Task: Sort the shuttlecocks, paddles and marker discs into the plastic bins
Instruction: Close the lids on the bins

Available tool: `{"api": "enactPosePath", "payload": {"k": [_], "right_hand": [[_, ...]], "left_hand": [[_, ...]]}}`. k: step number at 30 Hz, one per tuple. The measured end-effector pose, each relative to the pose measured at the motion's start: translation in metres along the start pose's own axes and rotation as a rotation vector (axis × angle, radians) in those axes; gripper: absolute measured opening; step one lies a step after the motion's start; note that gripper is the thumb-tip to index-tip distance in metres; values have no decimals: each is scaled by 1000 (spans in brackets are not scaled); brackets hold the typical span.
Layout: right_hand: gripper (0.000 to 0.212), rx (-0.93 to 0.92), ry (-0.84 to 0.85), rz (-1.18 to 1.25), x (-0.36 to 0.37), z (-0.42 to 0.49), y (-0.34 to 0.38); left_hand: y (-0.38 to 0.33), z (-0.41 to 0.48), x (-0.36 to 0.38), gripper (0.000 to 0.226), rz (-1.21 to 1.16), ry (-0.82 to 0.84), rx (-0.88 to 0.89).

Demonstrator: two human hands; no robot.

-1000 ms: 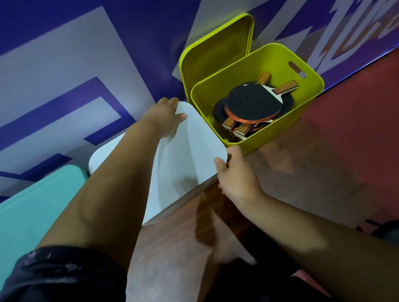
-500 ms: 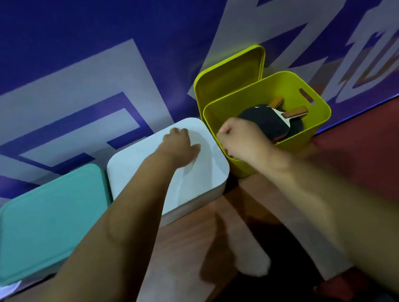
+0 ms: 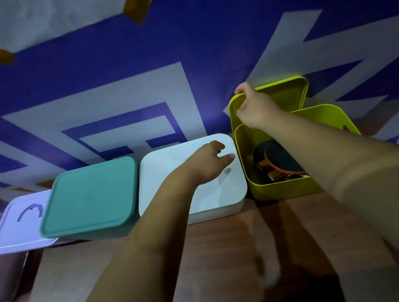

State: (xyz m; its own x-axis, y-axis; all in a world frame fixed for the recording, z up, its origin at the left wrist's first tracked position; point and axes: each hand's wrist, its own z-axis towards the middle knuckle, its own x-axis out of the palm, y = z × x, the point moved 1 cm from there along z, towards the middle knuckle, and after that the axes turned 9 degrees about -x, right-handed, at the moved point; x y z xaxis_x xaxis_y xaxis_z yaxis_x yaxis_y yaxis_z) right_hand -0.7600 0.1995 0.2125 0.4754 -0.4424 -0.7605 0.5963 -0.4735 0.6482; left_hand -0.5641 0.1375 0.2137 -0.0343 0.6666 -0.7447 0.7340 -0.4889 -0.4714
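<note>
Three bins stand in a row against the wall. The yellow-green bin (image 3: 283,187) at the right has no lid on it and holds several black paddles (image 3: 278,158) with wooden handles. Its yellow-green lid (image 3: 283,95) leans upright behind it, and my right hand (image 3: 254,109) pinches the lid's upper left corner. The white bin (image 3: 191,174) in the middle has its lid on; my left hand (image 3: 209,164) hovers just over its right part, fingers loosely apart and holding nothing. The teal bin (image 3: 90,199) at the left is lidded too.
A pale lavender lid or tray (image 3: 17,226) lies left of the teal bin, partly under it. The bins sit on a wooden surface (image 3: 229,258) against a blue-and-white patterned wall (image 3: 136,71). A grey object (image 3: 0,280) sits at the lower left edge.
The white lid went down onto the white bin. My right hand left it, rose past the yellow-green bin and took hold of the leaning lid's corner. The view tilted up.
</note>
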Motion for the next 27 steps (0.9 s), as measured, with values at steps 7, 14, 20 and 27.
{"api": "enactPosePath", "payload": {"k": [7,14,20,27], "right_hand": [[33,48,-351,105,-33,-15,16],[24,181,-614,563,-105,-61,19],[8,407,-612,866,-143,-89,-13],[9,637,-542,1039,-155,-88,-67]], "left_hand": [[26,18,-11,55,-203,26,-14],[-11,49,-13,45,-962,67,-200],[-33,66,-7,44,-1542,62,-345],[-48,67,4,13,-1610,-26,-336]]}}
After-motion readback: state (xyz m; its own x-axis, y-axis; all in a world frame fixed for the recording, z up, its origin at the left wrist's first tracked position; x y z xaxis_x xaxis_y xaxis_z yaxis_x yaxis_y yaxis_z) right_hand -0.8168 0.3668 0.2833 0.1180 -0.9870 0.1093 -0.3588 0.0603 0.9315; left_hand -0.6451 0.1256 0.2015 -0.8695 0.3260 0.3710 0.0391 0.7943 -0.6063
